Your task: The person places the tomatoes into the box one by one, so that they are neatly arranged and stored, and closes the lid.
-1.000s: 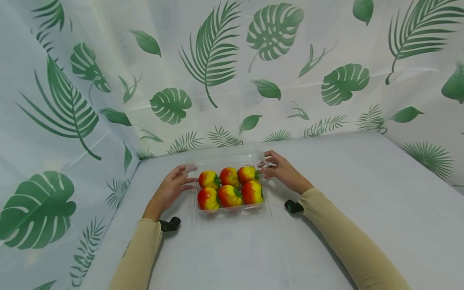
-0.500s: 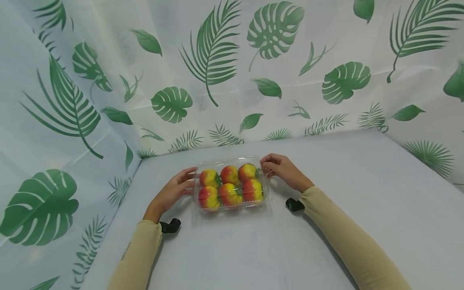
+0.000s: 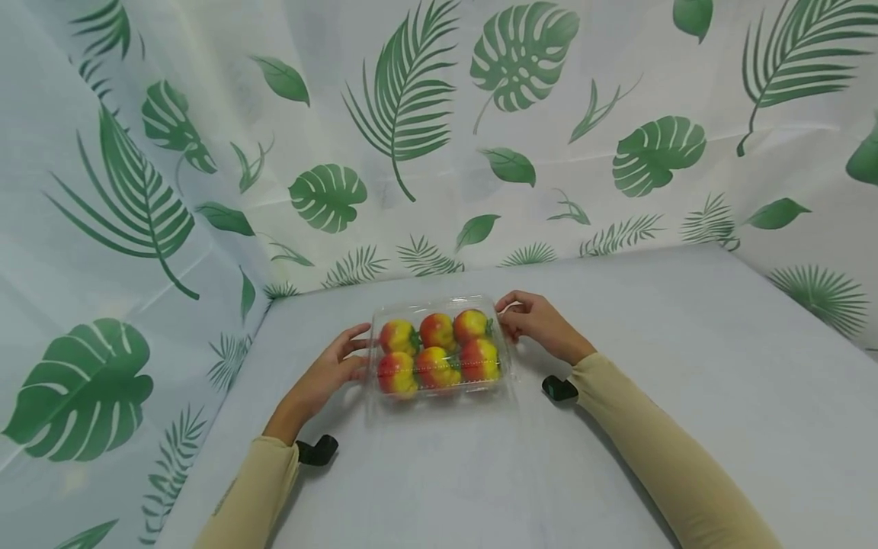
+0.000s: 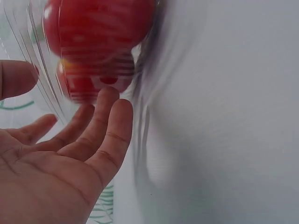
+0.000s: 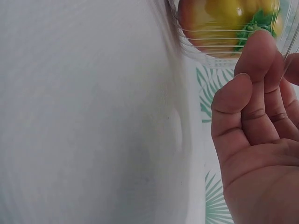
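Note:
A clear plastic clamshell box (image 3: 442,393) sits on the table with its lid down over several red-and-yellow bell peppers (image 3: 437,367). At its left side is my left hand (image 3: 329,374), fingers fairly straight and spread. In the left wrist view, those fingertips (image 4: 120,112) reach the box's side wall below the rim, and the thumb is near the lid's edge. My right hand (image 3: 542,324) is at the far right corner, fingers bent. The right wrist view shows its thumb and fingers (image 5: 257,53) on either side of the rim, pinching it.
A white-covered table (image 3: 439,488) spreads around the box. Behind it and at both sides hang white curtains (image 3: 439,221) with green leaf prints. A black wrist camera (image 3: 318,451) is on the left wrist, another black camera (image 3: 559,389) on the right.
The box's lid, raised at the back a second ago, has come down over the peppers. My left hand has shifted slightly toward the near side; the right hand stays at the far right corner.

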A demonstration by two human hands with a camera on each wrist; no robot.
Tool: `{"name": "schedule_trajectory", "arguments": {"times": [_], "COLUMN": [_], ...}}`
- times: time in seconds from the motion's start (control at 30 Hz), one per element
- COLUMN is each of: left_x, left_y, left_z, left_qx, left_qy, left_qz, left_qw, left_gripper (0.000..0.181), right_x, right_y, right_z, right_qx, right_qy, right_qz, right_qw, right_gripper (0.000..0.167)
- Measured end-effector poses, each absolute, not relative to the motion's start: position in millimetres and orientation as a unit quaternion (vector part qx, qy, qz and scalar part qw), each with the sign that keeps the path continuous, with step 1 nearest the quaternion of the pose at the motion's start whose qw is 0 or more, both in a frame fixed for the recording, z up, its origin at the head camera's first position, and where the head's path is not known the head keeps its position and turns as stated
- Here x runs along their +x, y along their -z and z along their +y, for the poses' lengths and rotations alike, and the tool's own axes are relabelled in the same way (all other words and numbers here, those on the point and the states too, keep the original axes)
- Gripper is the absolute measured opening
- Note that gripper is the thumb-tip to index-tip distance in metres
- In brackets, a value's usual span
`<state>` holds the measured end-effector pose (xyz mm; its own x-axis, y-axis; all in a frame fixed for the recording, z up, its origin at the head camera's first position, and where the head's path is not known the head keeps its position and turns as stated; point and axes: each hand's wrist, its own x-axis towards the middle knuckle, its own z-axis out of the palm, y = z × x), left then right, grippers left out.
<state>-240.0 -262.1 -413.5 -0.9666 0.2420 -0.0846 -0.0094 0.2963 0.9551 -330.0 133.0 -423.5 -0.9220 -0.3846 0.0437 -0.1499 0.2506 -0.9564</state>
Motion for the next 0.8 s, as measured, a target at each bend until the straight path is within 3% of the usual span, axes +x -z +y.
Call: {"name": "schedule_trajectory", "arguments": {"times": [0.47,0.8], "left_x": [-193.7,-181.2], "left_y": [411.5,406.5], "left_z": [-257.9,-246.4], "left_qx": [0.076,0.056], "left_qy": [-0.598,-0.611], "left_qz": [0.789,0.778], "left_qw": [0.123,0.133], "left_gripper": [0.07,0.072], "right_x": [-330.1,-328.7], "right_y": [425.6,425.2], "right_z": [132.9,131.6], "right_qx": [-0.175,-0.177], "right_qy": [0.585,0.591], "right_qz": [0.786,0.78], "right_qw": [0.1,0.103], "right_gripper": [0.03,0.032]}}
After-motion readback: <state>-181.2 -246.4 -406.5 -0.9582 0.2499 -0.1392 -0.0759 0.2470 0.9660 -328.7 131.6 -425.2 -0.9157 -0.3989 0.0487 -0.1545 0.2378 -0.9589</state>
